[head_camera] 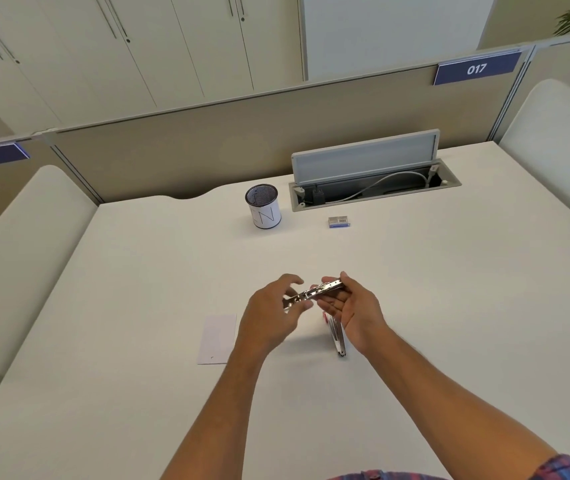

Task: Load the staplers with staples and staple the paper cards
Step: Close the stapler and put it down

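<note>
A metal stapler (321,290) is swung wide open above the white desk (415,306). Its shiny magazine arm lies roughly level between my hands, while its other arm (337,336) hangs down to the desk, a bit of red showing near the hinge. My right hand (352,308) holds the magazine arm at its right end, fingers curled under it. My left hand (273,311) pinches the arm's left end with thumb and fingertips. A white paper card (217,339) lies flat on the desk just left of my left hand. A small blue staple box (339,221) sits farther back.
A white mesh-topped pen cup (263,211) stands at the back of the desk. Right of the pen cup, a cable tray (373,188) is set into the desk with its lid raised. Padded partitions flank the desk on the left and right.
</note>
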A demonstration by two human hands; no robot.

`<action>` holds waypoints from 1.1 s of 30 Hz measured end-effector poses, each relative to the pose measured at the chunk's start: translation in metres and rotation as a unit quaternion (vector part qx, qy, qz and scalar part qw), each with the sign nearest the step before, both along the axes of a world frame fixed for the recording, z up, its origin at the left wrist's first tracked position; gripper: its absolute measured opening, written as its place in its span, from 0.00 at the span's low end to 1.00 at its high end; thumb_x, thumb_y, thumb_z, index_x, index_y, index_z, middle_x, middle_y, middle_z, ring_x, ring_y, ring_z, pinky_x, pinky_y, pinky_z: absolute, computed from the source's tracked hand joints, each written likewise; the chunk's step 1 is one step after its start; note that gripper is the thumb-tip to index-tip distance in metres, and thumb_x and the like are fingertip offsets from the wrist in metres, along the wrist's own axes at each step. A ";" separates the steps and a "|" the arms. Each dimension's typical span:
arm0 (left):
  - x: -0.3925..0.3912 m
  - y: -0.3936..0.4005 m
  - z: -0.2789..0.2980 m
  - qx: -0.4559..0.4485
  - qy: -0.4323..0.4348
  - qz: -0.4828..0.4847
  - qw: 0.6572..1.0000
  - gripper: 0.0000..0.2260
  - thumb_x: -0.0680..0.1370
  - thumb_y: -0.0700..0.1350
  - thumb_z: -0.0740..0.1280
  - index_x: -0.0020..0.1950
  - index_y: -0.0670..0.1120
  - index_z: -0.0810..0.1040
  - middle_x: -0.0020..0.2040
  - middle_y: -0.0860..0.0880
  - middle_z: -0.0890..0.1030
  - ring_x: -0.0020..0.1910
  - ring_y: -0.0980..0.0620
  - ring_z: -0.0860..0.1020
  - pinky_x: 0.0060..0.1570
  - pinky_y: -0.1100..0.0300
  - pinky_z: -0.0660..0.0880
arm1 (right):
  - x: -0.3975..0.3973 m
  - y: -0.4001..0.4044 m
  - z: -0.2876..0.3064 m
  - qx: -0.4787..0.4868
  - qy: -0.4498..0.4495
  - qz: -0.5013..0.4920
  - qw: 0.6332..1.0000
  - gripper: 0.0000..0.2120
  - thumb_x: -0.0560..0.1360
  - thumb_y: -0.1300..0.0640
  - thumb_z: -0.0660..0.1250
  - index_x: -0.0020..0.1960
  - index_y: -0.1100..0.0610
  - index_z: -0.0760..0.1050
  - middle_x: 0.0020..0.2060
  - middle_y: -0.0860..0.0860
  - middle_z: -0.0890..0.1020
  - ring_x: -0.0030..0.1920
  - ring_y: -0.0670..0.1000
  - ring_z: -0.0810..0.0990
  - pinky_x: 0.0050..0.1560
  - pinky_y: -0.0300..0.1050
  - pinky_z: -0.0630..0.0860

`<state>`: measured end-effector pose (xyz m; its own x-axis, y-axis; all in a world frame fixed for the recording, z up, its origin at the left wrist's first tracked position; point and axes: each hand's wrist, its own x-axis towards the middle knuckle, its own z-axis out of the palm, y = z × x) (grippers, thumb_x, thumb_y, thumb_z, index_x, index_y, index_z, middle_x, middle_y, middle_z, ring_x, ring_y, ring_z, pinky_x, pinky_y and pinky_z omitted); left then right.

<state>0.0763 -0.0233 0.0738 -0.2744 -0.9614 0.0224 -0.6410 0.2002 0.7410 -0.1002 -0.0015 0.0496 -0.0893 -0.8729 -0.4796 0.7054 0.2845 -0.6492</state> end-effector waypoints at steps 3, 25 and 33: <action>-0.006 0.001 0.002 -0.053 -0.073 -0.070 0.993 0.18 0.79 0.51 0.70 0.68 0.61 0.73 0.50 0.57 0.77 0.40 0.64 0.76 0.44 0.62 0.76 | 0.007 0.003 0.002 -0.004 0.012 0.043 0.999 0.19 0.85 0.52 0.60 0.58 0.67 0.80 0.54 0.66 0.85 0.51 0.60 0.87 0.51 0.45 0.84; -0.001 0.011 0.005 -0.022 -0.072 -0.120 0.990 0.24 0.79 0.41 0.68 0.71 0.62 0.72 0.45 0.71 0.74 0.38 0.71 0.75 0.38 0.75 0.67 | 0.002 0.004 -0.001 -0.012 0.098 0.119 0.988 0.17 0.82 0.50 0.68 0.48 0.63 0.85 0.40 0.57 0.84 0.39 0.52 0.83 0.42 0.43 0.82; -0.004 0.012 0.005 -0.019 -0.062 -0.107 0.992 0.11 0.78 0.48 0.69 0.57 0.59 0.70 0.38 0.55 0.79 0.26 0.55 0.71 0.34 0.55 0.76 | 0.005 0.005 -0.005 -0.044 0.121 0.109 0.986 0.21 0.80 0.51 0.70 0.55 0.71 0.82 0.39 0.57 0.82 0.36 0.50 0.81 0.41 0.40 0.81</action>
<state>0.0719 -0.0118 0.0787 -0.4745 -0.8802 0.0104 -0.6667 0.3671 0.6487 -0.0957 0.0038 0.0445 0.0027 -0.9214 -0.3885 0.4557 0.3469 -0.8197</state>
